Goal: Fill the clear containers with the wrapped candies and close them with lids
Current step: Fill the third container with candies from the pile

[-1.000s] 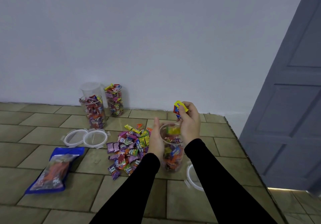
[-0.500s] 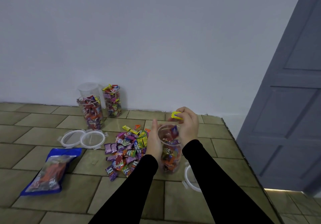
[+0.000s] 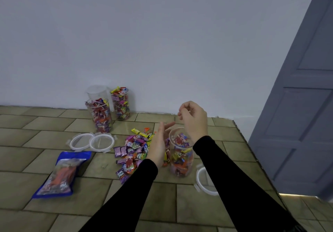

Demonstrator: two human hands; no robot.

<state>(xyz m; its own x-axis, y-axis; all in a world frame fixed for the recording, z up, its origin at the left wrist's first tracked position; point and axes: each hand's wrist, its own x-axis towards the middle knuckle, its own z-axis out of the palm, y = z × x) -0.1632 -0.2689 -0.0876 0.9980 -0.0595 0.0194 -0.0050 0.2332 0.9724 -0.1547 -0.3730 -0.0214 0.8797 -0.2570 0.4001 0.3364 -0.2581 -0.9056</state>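
A clear container (image 3: 181,157), partly filled with wrapped candies, stands on the tiled floor between my hands. My left hand (image 3: 158,145) rests against its left side with straight fingers. Above its open mouth hovers my right hand (image 3: 193,120), fingers loosely curled and holding nothing. A pile of loose candies (image 3: 134,148) lies left of the container. Two filled containers (image 3: 100,114) (image 3: 121,103) and an empty one (image 3: 97,92) stand by the wall. A white lid (image 3: 203,182) lies under my right forearm, partly hidden. Two more lids (image 3: 80,140) (image 3: 102,141) lie further left.
A blue candy bag (image 3: 61,174) lies flat on the floor at the left. A grey door (image 3: 302,105) stands on the right, past the edge of the tiled area (image 3: 241,136). A white wall rises behind the containers.
My right hand held yellow and red candies above the container; they dropped in, and the hand is now empty with fingers loosened. The left hand stays beside the container.
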